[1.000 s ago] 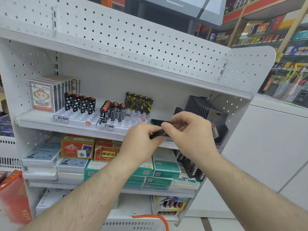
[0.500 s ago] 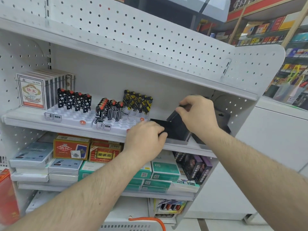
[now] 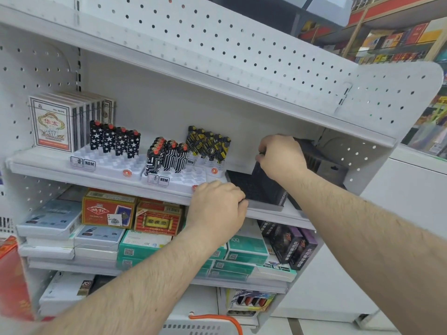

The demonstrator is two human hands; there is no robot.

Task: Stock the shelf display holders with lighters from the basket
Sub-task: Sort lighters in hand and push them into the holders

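Head view: two hands (image 3: 217,209), four star lighters (image 3: 115,139)

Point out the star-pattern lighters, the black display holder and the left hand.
star-pattern lighters (image 3: 115,141): head view, body of a middle lighter.
black display holder (image 3: 262,187): head view, its dark face.
left hand (image 3: 217,207): head view, back of hand.

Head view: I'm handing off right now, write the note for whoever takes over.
Left hand: grips the front edge of the black display holder on the shelf.
Right hand: fingers curled on the holder's upper back.
Done: three white holders partly stocked with lighters.
Left: seat the black holder and fill it; only the basket handle shows, at the bottom edge.
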